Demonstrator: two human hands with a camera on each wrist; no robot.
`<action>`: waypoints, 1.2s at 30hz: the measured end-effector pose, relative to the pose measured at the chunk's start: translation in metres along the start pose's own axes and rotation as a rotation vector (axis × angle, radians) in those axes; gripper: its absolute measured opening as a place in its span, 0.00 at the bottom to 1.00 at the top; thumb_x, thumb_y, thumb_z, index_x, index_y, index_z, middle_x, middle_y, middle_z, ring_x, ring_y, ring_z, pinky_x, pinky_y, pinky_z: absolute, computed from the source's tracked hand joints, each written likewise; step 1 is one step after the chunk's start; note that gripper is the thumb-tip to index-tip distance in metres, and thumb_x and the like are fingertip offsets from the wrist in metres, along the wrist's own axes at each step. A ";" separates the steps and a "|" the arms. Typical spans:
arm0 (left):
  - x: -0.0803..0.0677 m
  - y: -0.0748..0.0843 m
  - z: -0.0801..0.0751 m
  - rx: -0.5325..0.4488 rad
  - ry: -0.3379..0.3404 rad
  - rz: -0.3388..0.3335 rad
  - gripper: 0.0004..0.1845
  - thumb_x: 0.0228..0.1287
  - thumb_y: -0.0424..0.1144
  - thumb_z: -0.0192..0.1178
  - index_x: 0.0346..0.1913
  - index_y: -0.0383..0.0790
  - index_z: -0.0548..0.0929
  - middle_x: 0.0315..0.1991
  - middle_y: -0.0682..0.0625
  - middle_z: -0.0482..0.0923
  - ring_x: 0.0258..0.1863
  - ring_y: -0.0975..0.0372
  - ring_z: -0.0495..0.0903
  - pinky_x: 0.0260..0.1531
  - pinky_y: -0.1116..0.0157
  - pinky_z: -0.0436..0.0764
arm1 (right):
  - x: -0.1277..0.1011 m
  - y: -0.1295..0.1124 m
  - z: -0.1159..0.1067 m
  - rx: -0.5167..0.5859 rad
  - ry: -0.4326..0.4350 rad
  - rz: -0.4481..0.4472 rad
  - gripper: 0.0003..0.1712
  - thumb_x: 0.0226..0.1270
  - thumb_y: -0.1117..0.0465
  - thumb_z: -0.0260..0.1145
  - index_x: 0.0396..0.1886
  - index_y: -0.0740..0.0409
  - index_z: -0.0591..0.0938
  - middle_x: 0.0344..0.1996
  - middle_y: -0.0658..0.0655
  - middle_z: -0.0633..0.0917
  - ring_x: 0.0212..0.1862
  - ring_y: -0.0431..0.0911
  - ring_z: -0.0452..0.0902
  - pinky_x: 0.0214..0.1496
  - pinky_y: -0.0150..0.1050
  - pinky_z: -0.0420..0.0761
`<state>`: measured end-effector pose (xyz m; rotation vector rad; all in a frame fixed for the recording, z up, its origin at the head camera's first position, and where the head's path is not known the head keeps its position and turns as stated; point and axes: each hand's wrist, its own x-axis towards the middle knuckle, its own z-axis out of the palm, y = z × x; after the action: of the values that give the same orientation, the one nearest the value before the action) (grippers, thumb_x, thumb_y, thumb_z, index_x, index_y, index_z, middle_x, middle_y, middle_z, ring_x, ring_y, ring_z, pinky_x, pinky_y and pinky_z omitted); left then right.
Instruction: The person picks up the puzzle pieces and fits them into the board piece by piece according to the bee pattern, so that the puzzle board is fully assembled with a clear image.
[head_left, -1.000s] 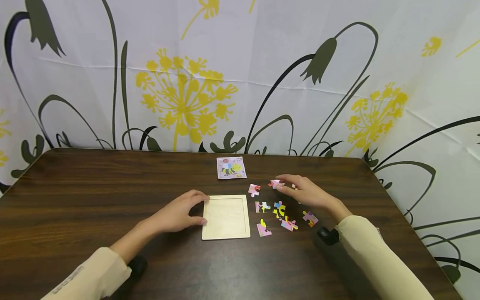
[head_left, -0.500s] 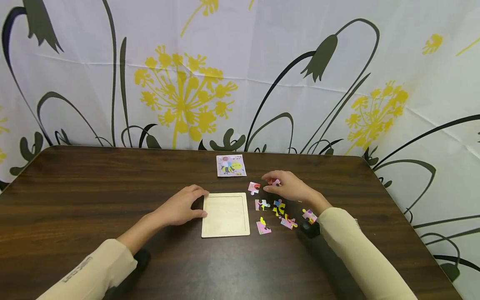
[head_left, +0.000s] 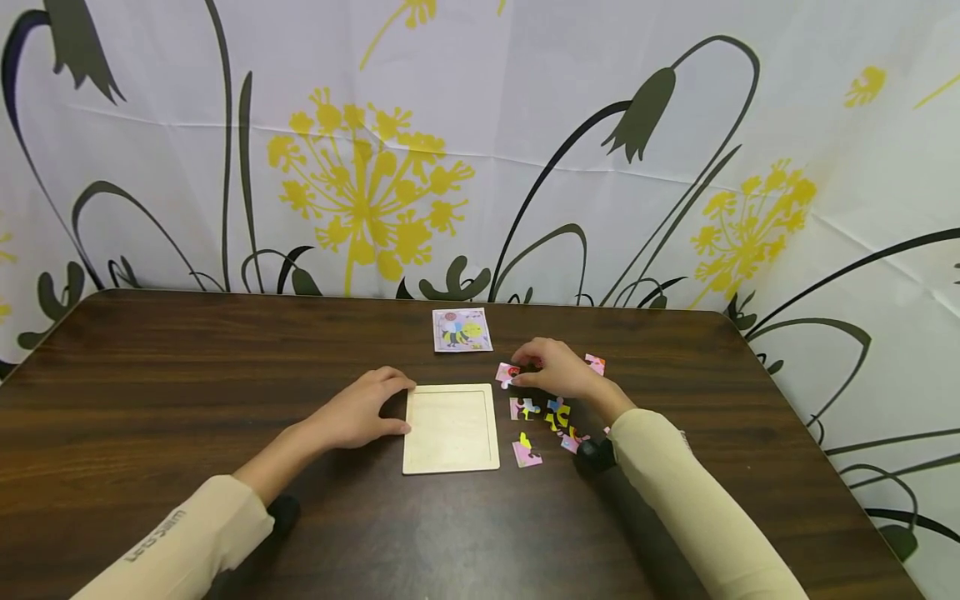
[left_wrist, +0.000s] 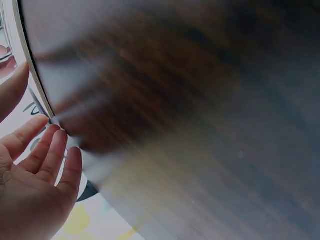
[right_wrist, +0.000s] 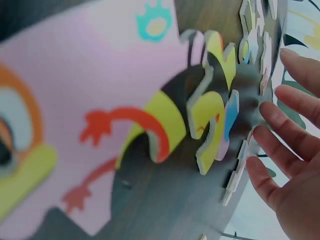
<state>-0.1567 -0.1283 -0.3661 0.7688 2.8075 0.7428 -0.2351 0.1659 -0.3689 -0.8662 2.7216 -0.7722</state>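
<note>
My left hand (head_left: 363, 412) rests against the left side of a square wooden puzzle tray (head_left: 450, 470), thumb and forefinger touching its edge. In the left wrist view the fingers (left_wrist: 55, 157) are loosely extended beside the tray's rim. My right hand (head_left: 558, 371) is over the loose jigsaw pieces, its fingertips right at a pink piece with a red patch (head_left: 503, 374), which lies flat. Relaxed fingers (right_wrist: 287, 140) show in the right wrist view, beyond a large, close pink piece (right_wrist: 85, 90) and a yellow-and-black striped one (right_wrist: 212, 107). Another piece is hidden under this hand.
A pink-and-white piece (head_left: 524, 408), a striped bee piece (head_left: 557, 417) and a pink-and-yellow piece (head_left: 527, 455) lie right of the tray. Another pink piece (head_left: 595, 364) lies beyond my right forearm. A printed bee picture (head_left: 462, 330) lies near the table's back edge, before a flowered cloth.
My right hand has moved left across the pieces to the pink piece nearest the tray, uncovering a piece behind it. The left hand stays at the tray's edge.
</note>
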 end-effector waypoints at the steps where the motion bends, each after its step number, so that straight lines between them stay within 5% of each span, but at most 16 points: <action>1: 0.000 0.000 0.000 -0.002 0.000 0.000 0.27 0.53 0.39 0.67 0.54 0.29 0.73 0.52 0.36 0.69 0.54 0.44 0.67 0.52 0.49 0.67 | 0.000 0.000 0.001 -0.002 0.004 0.002 0.16 0.54 0.60 0.69 0.41 0.64 0.81 0.36 0.57 0.79 0.40 0.48 0.73 0.44 0.42 0.73; 12: 0.000 -0.003 0.003 -0.008 -0.006 -0.011 0.29 0.54 0.41 0.66 0.56 0.28 0.72 0.54 0.36 0.68 0.55 0.44 0.65 0.53 0.49 0.66 | 0.000 -0.002 0.009 -0.074 0.026 0.060 0.13 0.53 0.58 0.70 0.38 0.58 0.82 0.40 0.54 0.76 0.49 0.52 0.66 0.50 0.55 0.61; 36: -0.002 -0.004 0.004 0.009 0.006 -0.001 0.29 0.54 0.40 0.66 0.56 0.28 0.72 0.54 0.37 0.67 0.55 0.45 0.65 0.53 0.49 0.66 | 0.000 -0.005 0.013 -0.138 0.049 0.055 0.09 0.57 0.60 0.68 0.36 0.57 0.79 0.36 0.53 0.75 0.45 0.49 0.66 0.42 0.48 0.61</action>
<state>-0.1553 -0.1302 -0.3717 0.7673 2.8181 0.7337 -0.2288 0.1565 -0.3771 -0.8049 2.8572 -0.6086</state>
